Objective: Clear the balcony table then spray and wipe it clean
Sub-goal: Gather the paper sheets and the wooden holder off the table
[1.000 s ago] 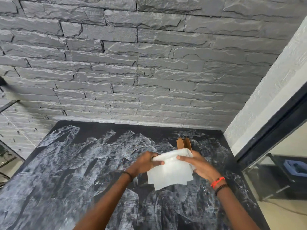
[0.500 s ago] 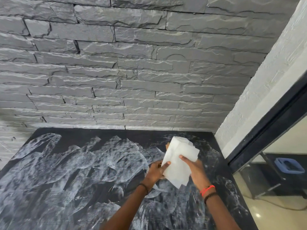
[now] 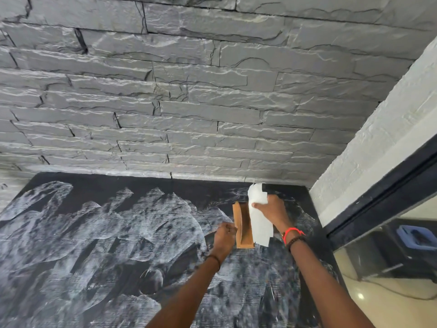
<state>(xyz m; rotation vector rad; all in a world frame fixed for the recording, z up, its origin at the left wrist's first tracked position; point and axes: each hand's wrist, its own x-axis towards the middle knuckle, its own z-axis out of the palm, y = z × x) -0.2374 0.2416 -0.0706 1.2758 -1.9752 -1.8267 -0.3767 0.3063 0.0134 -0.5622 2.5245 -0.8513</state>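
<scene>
The black balcony table (image 3: 94,233) is covered with white smeared streaks. Near its far right corner stands a small wooden napkin holder (image 3: 242,227). My right hand (image 3: 269,209) grips a stack of white paper napkins (image 3: 259,216), held upright right beside the holder's right side. My left hand (image 3: 224,235) is curled at the holder's left face, touching or gripping its edge; the contact is partly hidden.
A grey stone wall (image 3: 189,102) runs along the table's far edge. A white textured pillar (image 3: 378,150) and a black-framed glass door (image 3: 390,209) close off the right side. Through the glass a blue object (image 3: 416,237) sits on a dark shelf.
Both hands held the napkins over the table. Now only my right hand holds them, moved to the far right beside the wooden holder, and my left hand has gone to the holder.
</scene>
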